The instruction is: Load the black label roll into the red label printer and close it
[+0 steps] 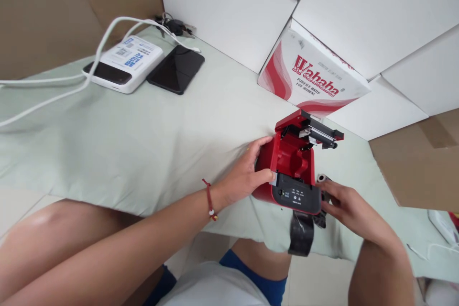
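A red label printer [264,179] stands at the table's front edge with its lid [290,120] raised. Inside the red paper compartment [294,155] no roll shows. The black front panel [297,193] carries small lights and markings. My left hand [247,172] is closed around the printer's left side, thumb at the front corner. At its right side, my right hand [342,201] is closed, fingers bent against the edge; its grip is partly hidden. A small roll [322,178] shows beside the right fingertips. Below the panel hangs a black glossy strip [301,234].
A white box with red print [311,71] leans against the white tiled wall. Towards the left lie a black phone [176,69], a white device [136,57] with a white cable [103,40], and keys [174,26]. Cardboard [419,162] stands at the right.
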Available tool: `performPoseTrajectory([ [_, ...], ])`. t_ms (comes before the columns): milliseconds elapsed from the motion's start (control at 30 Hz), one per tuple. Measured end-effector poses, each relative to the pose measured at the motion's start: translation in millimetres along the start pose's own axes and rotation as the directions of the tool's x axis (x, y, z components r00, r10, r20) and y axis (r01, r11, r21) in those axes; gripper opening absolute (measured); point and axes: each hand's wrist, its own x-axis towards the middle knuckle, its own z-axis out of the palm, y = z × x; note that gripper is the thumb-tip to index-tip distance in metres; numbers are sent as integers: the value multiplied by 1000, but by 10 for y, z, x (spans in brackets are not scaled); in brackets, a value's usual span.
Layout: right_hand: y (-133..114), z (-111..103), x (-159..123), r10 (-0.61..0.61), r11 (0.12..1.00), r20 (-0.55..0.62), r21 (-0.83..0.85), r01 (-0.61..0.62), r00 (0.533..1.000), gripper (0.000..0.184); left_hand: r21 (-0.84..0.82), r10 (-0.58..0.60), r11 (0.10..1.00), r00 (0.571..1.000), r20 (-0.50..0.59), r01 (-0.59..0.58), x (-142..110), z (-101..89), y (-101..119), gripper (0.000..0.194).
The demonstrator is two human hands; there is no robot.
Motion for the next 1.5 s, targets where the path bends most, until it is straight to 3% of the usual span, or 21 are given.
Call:
performPoseTrajectory([
  [100,-111,-377,-262,-149,988,86,46,145,985,32,-9,1,1000,1000,0,-1,-2,6,10,95],
  [200,-195,-669,-374,-275,961,-42,23,276,961,36,-10,14,1000,1000,-6,-14,-4,2,2,94],
  [267,-261,-740,-321,-298,952,-138,30,304,945,35,-8,17,1000,1000,1,-17,-6,-5,-9,92],
  [400,-499,-562,-4,-121,972,-298,157,173,947,27,-4,32,999,1000,1,-32,-15,-12,-22,86],
  [567,-803,-160,439,82,981,-269,192,-30,960,40,26,84,996,996,-25,-83,-77,11,-56,73],
  [667,-840,-66,567,115,985,-276,158,-73,954,47,172,217,963,975,-54,-205,-189,20,-111,63],
  [733,-821,-55,609,142,983,-266,153,-104,954,50,353,420,852,907,-17,-388,-288,13,-145,63],
  [800,-788,-56,642,155,980,-224,159,-121,962,50,484,589,666,798,127,-568,-383,-1,-158,78],
  [900,-737,-54,698,98,992,-158,93,-84,983,43,562,675,372,631,383,-739,-476,-1,-133,89],
  [1000,-710,-51,733,40,998,-114,-52,-46,993,39,619,666,109,519,535,-778,-492,51,-101,63],
  [1100,-742,-37,684,-77,995,-143,-78,66,987,33,671,700,-18,470,537,-741,-465,126,-110,30],
  [1167,-781,-11,612,-179,982,-327,-3,189,928,25,682,731,-25,452,511,-731,-450,158,-129,23],
  [1200,-793,8,577,-188,972,-483,34,232,856,22,677,738,-18,447,505,-736,-447,165,-136,22],
  [1267,-772,53,535,-96,971,-786,62,233,611,21,663,732,6,455,507,-749,-456,164,-137,23],
  [1300,-732,77,534,-37,979,-877,64,192,480,24,658,723,14,462,514,-753,-466,160,-129,23],
  [1333,-673,100,545,5,987,-921,67,147,389,30,657,711,19,472,521,-754,-478,155,-117,24],
  [1367,-600,124,567,28,991,-935,72,113,355,37,657,701,22,480,527,-754,-491,150,-101,25],
  [1400,-521,150,593,33,992,-928,76,101,370,44,657,693,26,487,531,-753,-503,146,-83,26],
  [1500,-324,254,658,-10,979,-860,95,178,511,55,661,690,33,495,528,-750,-527,142,-34,29],
])
